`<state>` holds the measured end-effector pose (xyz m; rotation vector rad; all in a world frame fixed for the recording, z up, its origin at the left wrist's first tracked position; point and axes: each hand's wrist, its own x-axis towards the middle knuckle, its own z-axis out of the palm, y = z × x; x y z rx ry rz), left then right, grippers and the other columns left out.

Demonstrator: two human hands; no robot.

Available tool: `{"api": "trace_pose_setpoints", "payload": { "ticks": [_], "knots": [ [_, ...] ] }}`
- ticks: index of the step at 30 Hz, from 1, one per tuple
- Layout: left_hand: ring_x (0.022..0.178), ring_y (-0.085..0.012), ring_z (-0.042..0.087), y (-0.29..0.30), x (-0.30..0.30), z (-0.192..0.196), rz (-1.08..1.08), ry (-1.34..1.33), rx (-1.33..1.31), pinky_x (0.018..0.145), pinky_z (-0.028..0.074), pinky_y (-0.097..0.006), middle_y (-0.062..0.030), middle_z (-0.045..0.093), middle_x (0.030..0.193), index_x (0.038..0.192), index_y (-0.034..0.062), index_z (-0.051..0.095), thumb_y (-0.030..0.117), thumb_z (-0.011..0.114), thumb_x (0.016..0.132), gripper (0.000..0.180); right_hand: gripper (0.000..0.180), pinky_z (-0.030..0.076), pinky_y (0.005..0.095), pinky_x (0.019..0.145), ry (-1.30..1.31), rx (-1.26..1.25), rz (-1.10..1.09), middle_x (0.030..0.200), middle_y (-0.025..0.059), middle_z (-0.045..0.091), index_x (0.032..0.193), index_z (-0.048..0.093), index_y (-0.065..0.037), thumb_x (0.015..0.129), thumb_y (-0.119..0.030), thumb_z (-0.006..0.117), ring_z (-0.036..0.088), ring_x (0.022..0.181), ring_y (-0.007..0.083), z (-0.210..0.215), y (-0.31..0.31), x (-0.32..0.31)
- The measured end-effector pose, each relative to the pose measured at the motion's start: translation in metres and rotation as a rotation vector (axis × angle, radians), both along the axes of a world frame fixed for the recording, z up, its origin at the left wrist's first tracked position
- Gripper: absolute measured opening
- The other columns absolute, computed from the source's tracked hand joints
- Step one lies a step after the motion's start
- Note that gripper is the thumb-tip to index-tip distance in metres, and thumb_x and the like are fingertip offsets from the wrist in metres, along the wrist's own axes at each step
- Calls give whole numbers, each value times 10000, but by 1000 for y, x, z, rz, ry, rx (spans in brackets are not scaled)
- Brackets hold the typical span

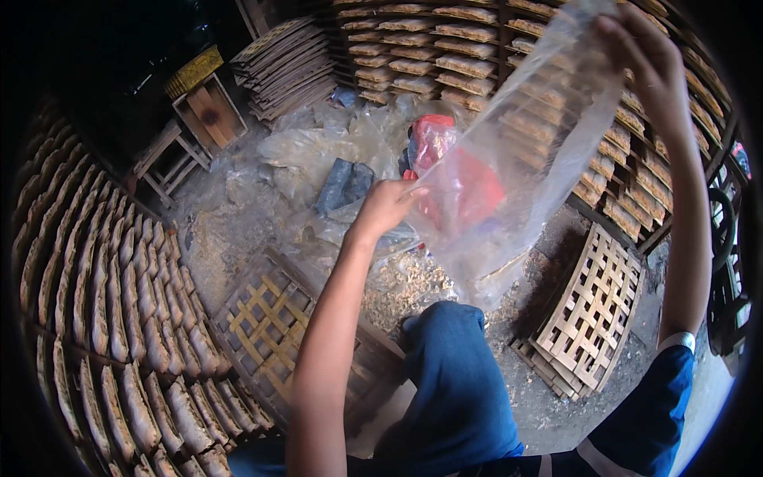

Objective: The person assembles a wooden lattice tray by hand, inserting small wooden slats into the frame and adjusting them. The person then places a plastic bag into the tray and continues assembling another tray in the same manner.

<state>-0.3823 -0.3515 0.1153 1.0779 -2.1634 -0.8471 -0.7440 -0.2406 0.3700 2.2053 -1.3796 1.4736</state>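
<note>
A long, clear plastic sheet (pixel 509 215) is stretched up on a slant between my two hands. My left hand (pixel 387 208) is closed on its lower left edge, near the middle of the view. High at the upper right, my right hand (pixel 648 63) grips the other end, slightly blurred. Through the film show a red plastic piece (pixel 477 187) and rows of slabs. Just beyond my left hand lie a dark grey-blue bundle (pixel 343 184) and a heap of crumpled clear plastic (pixel 306 151). Pale crumbs (pixel 405 286) are scattered below the sheet.
Racks of pale slabs (pixel 465 63) line the back and right; more slabs (pixel 119 294) curve along the left. A woven bamboo tray stack (pixel 588 310) lies right of my knee, a wood-framed lattice (pixel 270 326) left. Behind stand a stool (pixel 171 155), yellow crate (pixel 193 71) and stacked trays (pixel 286 67).
</note>
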Motion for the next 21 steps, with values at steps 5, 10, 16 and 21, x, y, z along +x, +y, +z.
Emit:
{"api": "trace_pose_setpoints", "payload": {
  "ticks": [5, 10, 16, 21],
  "knots": [
    [917, -228, 752, -6, 47, -30, 141, 27, -6, 835, 547, -313, -145, 775, 1017, 1157, 48, 744, 236, 710, 958, 276, 402, 473, 234, 869, -115, -144, -187, 1094, -13, 678, 1299, 657, -58, 1046, -365, 601, 605, 958, 60, 4, 25, -68],
    [947, -171, 729, -18, 57, -14, 124, 257, -113, 848, 536, -312, -156, 778, 1021, 1152, -5, 734, 208, 730, 943, 298, 395, 465, 221, 786, -174, 103, -384, 967, -24, 646, 1254, 685, -76, 1026, -394, 625, 590, 871, 48, -41, 39, -162],
    [907, -123, 703, 5, 15, 62, 95, 349, -145, 795, 529, -275, -75, 776, 984, 1076, 7, 751, 107, 735, 916, 189, 676, 412, 455, 1122, 328, -180, -591, 1452, 201, 525, 1441, 495, -20, 887, -289, 773, 502, 1363, 340, -141, 30, -85],
    [918, -176, 724, 29, -18, 83, -57, 256, -447, 810, 536, -295, -78, 776, 983, 1052, 61, 761, 39, 745, 856, 198, 811, 477, 423, 1059, 120, 169, 120, 1313, 215, 626, 1446, 466, -19, 752, -186, 851, 622, 1210, 364, -147, -4, 134]
  ]
}}
